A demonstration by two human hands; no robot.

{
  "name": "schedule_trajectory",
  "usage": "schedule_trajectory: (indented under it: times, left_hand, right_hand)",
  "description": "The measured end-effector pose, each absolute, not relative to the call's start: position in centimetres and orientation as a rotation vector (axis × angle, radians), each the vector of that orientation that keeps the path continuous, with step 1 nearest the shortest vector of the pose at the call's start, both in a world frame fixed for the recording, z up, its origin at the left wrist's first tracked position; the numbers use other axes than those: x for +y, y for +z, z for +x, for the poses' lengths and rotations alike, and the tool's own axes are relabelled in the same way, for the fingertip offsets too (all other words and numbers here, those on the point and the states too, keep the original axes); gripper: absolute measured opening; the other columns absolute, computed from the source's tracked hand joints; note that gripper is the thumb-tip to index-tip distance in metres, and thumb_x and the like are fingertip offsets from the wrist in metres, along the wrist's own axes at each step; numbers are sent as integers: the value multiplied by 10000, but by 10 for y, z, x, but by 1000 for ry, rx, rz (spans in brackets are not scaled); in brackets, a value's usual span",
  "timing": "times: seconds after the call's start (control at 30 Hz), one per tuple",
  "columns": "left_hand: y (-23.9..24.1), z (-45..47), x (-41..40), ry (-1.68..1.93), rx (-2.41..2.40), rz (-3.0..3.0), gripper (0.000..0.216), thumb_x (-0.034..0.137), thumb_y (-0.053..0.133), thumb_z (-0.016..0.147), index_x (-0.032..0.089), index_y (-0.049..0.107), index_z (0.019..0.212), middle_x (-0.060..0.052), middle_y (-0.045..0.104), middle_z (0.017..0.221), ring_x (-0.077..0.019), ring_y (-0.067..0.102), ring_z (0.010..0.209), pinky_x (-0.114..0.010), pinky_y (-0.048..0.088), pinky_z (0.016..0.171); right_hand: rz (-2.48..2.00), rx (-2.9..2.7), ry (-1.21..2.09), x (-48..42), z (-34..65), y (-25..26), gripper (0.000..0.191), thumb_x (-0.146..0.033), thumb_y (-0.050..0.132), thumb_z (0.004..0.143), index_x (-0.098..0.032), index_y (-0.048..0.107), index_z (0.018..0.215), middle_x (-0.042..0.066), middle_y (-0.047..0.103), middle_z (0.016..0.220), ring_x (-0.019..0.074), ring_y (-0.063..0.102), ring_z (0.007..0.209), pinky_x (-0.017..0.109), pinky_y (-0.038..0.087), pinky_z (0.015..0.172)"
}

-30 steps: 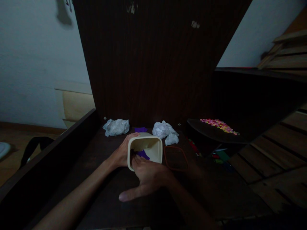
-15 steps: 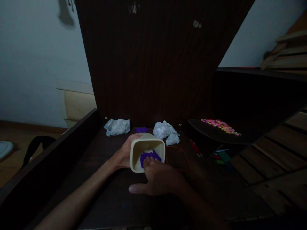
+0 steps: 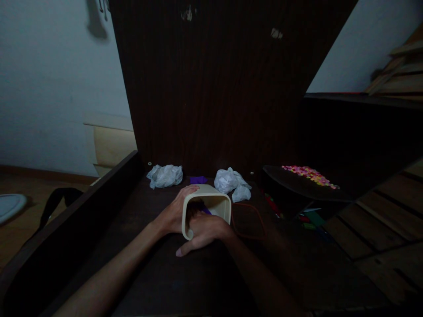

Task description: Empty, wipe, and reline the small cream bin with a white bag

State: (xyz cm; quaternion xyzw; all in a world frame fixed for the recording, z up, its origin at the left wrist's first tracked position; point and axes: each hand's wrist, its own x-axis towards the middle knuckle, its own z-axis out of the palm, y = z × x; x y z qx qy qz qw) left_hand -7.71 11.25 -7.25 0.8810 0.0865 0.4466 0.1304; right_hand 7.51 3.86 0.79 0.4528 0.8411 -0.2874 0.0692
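The left hand (image 3: 172, 215) is wrapped round the left wall of a cream tub (image 3: 209, 190), thumb over its upper edge, gripping it firmly; the tub lies tilted on its side near the middle of the dark table (image 3: 148, 273), its mouth facing the person; the right hand (image 3: 206, 229) reaches into that mouth, fingers hidden inside, so I cannot tell how far they are curled; its thumb lies outside on the table; one purple scrap (image 3: 205, 211) shows inside the tub, just beside the fingers.

One red-rimmed lid (image 3: 247, 221) lies flat just right of the tub; along the far edge sit three crumpled white bags, one alone (image 3: 165, 175), two touching (image 3: 228, 179); a second purple scrap (image 3: 198, 179) lies between them; off the right edge, one dark tray (image 3: 291, 185) carries a heap of coloured beads (image 3: 309, 173).
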Motion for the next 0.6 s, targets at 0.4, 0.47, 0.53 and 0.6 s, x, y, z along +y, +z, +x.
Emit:
schedule_trajectory:
  times: [0.4,0.47,0.53,0.6]
  left_hand:
    - [-71,-82,112,1247,271,2616,1082,483,883,730,221,252,1569,-230,481,1475,-452,472,1413,-647,423,1164]
    - [-70,-81,112,1255,264,2623,1125,505,895,704,214,243,1574,-237,474,1480,-457,469,1415,-648,422,1165]
    - [-70,-80,112,1271,252,2619,1161,535,897,688,213,232,1582,-246,456,1498,-464,460,1423,-655,420,1166]
    - [-70,-79,112,1277,249,2607,1165,546,893,689,229,225,1590,-242,450,1514,-464,452,1434,-664,413,1171]
  right_hand:
    - [1558,2603,-846,-63,98,17,1114,-606,693,869,10,165,1632,254,48,1696,377,39,1597,503,113,1310]
    - [1630,2512,-814,-68,102,19,1062,-590,656,906,8,164,1633,255,38,1691,390,35,1593,528,120,1306]
    - [1679,2429,-811,-66,103,23,1051,-592,646,916,25,177,1626,280,62,1681,417,80,1583,555,157,1295]
    - [1701,2378,-810,-57,102,26,1095,-611,676,892,56,193,1613,318,102,1665,446,136,1570,572,199,1280]
